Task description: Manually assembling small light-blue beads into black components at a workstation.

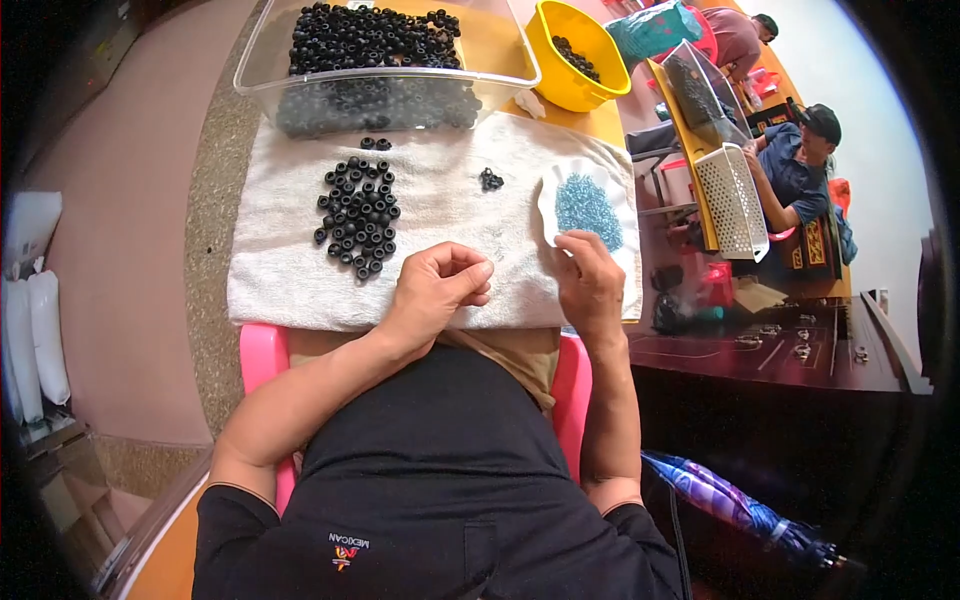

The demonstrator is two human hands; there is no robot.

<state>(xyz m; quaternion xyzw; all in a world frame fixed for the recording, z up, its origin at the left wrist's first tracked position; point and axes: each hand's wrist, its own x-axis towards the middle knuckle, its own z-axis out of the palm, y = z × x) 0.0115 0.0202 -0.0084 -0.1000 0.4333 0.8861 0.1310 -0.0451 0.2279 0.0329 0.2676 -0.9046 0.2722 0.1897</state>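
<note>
My left hand (437, 287) is above the near part of a white towel (270, 215), closed, with the thumb pressed against the curled fingers. Whatever it may hold is hidden. At the near rim of a white scalloped dish (548, 205), my right hand (592, 278) has its fingers bent together, and I cannot make out anything in them. The dish holds many tiny clear-blue pieces (586, 208). Left of my left hand lies a loose group of black ring-shaped parts (358, 215), with dark openings. A small cluster of black pieces (491, 180) rests between this group and the dish.
A clear plastic bin (505, 75) of black parts stands at the far edge, beside a yellow tub (548, 65) with dark pieces inside. To the right, a person in a dark cap (795, 165) sits by a white perforated basket (730, 205). A folded umbrella (735, 505) lies lower right.
</note>
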